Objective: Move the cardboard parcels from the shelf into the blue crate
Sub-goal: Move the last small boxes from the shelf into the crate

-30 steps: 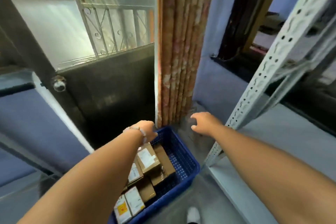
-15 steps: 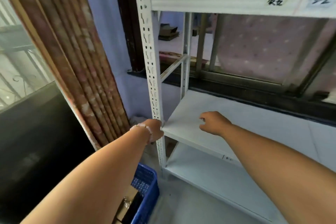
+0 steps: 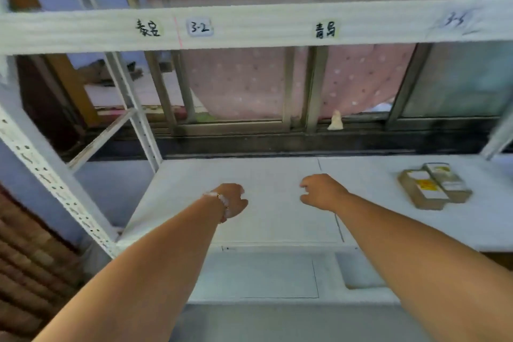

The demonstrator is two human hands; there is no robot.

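Two cardboard parcels lie side by side at the right of the white shelf (image 3: 272,203): a nearer one with a yellow and white label (image 3: 422,193) and one behind it (image 3: 447,182). My left hand (image 3: 231,201), a bead bracelet at its wrist, hovers over the shelf's middle with fingers loosely curled and nothing in it. My right hand (image 3: 322,193) hovers beside it, also loosely curled and holding nothing, well left of the parcels. The blue crate is out of view.
A white upper shelf beam (image 3: 249,26) with handwritten labels crosses overhead. A perforated white upright (image 3: 50,175) stands at the left. Behind the shelf is a window frame with a pink curtain (image 3: 244,86). A lower shelf (image 3: 263,275) shows beneath.
My view has swung right from the blue crate on the floor to the shelf. Both hands came up from over the crate and now hover over the shelf board; the parcels came into view.
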